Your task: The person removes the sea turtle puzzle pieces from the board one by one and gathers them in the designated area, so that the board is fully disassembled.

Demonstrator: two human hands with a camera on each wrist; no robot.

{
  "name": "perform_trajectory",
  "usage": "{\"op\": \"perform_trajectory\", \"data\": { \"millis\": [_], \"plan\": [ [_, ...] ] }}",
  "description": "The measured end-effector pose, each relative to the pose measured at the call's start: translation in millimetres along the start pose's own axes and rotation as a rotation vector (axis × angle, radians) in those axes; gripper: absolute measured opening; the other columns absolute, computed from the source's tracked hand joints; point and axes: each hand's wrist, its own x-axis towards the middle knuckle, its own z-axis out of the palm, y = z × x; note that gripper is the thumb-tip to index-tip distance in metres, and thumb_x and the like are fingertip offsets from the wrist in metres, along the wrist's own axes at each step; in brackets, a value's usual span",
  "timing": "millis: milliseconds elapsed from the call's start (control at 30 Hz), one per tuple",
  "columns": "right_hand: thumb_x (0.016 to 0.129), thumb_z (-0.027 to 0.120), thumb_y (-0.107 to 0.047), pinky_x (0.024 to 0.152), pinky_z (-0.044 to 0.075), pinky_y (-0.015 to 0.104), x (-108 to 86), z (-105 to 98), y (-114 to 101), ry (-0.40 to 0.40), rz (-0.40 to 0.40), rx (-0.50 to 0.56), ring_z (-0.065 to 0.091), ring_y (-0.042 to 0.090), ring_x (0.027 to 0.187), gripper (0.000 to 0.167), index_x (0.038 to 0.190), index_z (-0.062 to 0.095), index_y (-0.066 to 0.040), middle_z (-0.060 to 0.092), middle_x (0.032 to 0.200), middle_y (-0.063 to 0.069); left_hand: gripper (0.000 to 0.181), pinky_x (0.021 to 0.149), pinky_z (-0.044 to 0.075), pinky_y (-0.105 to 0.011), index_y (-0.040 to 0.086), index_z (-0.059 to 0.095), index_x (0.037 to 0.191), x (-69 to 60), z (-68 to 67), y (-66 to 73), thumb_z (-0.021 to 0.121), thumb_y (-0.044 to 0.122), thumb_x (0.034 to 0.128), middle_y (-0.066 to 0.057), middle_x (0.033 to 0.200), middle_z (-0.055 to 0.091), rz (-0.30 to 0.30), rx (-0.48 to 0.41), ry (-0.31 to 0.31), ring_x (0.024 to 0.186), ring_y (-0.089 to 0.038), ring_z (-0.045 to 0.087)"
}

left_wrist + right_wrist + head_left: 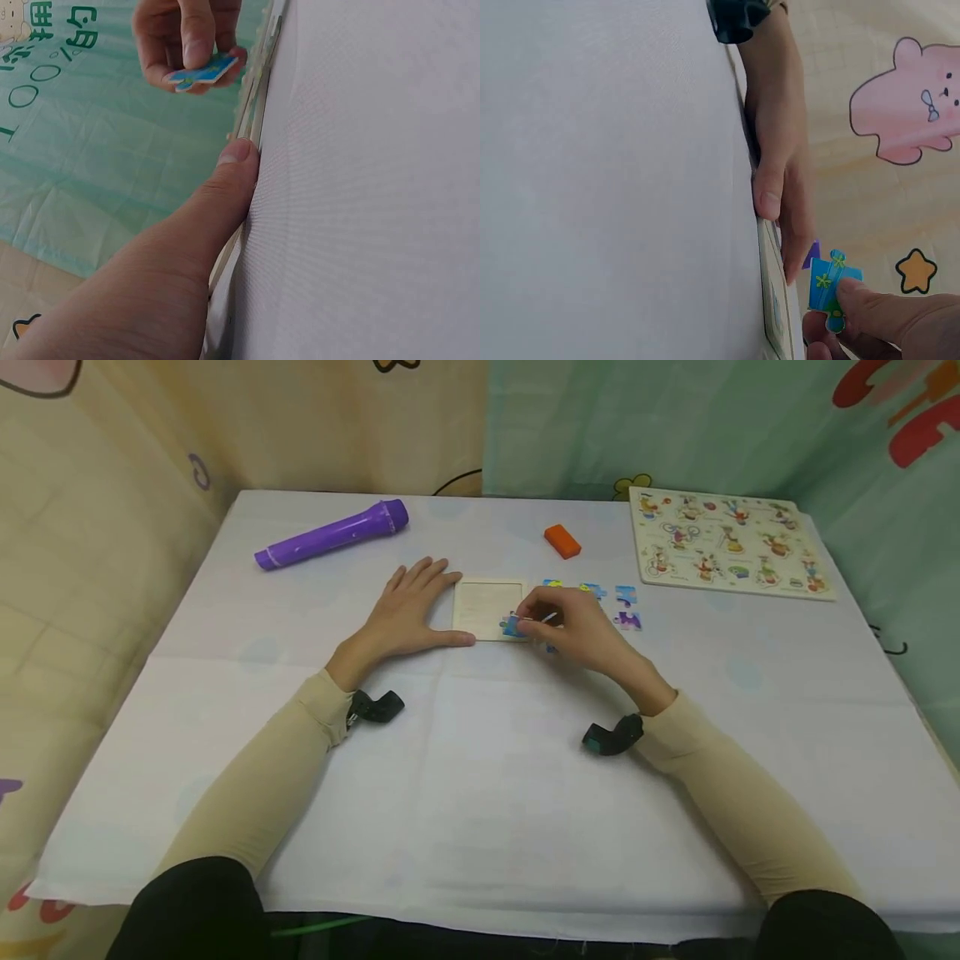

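Note:
My left hand point(405, 614) lies on the table with its fingers spread, and its thumb touches the left edge of a small pale wooden puzzle tray point(480, 600). Over the tray's lower right corner, my right hand point(581, 622) pinches a blue puzzle piece point(512, 626) between thumb and fingers. In the right wrist view this puzzle piece point(826, 285) shows yellow flower shapes and is raised off the tray point(774, 289). Several loose puzzle pieces point(626, 595) lie right of the tray, some partly hidden by my right hand.
A purple microphone-shaped tube point(333, 535) lies at the back left. An orange block point(562, 541) sits behind the loose pieces. At the back right is a large board point(731, 543) with printed figures. Curtains point(675, 427) hang behind the white-covered table point(487, 777).

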Motion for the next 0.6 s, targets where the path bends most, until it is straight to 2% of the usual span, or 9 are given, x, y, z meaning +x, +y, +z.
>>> {"op": "perform_trajectory", "data": {
  "millis": [200, 333, 467, 600],
  "plan": [
    [0.099, 0.076, -0.02, 0.083, 0.055, 0.018, -30.3, -31.4, 24.2, 0.044, 0.075, -0.04, 0.067, 0.014, 0.096, 0.017, 0.115, 0.08, -0.014, 0.077, 0.111, 0.002, 0.11, 0.134, -0.004, -0.053, 0.021, 0.03, 0.167, 0.0, -0.7, -0.7, 0.073, 0.077, 0.082, -0.007, 0.178, 0.015, -0.001, -0.006, -0.006, 0.166, -0.028, 0.003],
    [0.101, 0.074, -0.024, 0.078, 0.052, 0.014, -51.5, -48.7, 40.8, 0.064, 0.146, -0.047, 0.066, 0.015, 0.094, 0.02, 0.119, 0.08, -0.016, 0.076, 0.117, 0.003, 0.11, 0.134, -0.005, -0.054, 0.021, 0.03, 0.167, -1.1, -0.5, -0.6, 0.073, 0.076, 0.0821, -0.007, 0.178, 0.014, -0.007, -0.013, -0.016, 0.166, -0.029, 0.003],
    [0.1, 0.075, -0.022, 0.076, 0.05, 0.012, -66.6, -55.9, 51.8, 0.077, 0.203, -0.058, 0.068, 0.015, 0.09, 0.017, 0.115, 0.079, -0.014, 0.077, 0.109, 0.006, 0.11, 0.134, -0.005, -0.054, 0.021, 0.03, 0.167, -1.3, -1.1, 0.5, 0.072, 0.077, 0.0821, -0.007, 0.178, 0.014, -0.006, -0.004, -0.021, 0.166, -0.028, 0.002],
    [0.098, 0.077, -0.018, 0.077, 0.051, 0.01, -70.4, -53.9, 56.9, 0.092, 0.197, -0.095, 0.072, 0.017, 0.088, 0.014, 0.111, 0.079, -0.012, 0.078, 0.101, 0.007, 0.11, 0.134, -0.005, -0.054, 0.021, 0.029, 0.167, -1.0, -2.8, 2.1, 0.073, 0.076, 0.0824, -0.007, 0.178, 0.014, -0.005, -0.001, -0.021, 0.166, -0.028, 0.002]
  ]
}}
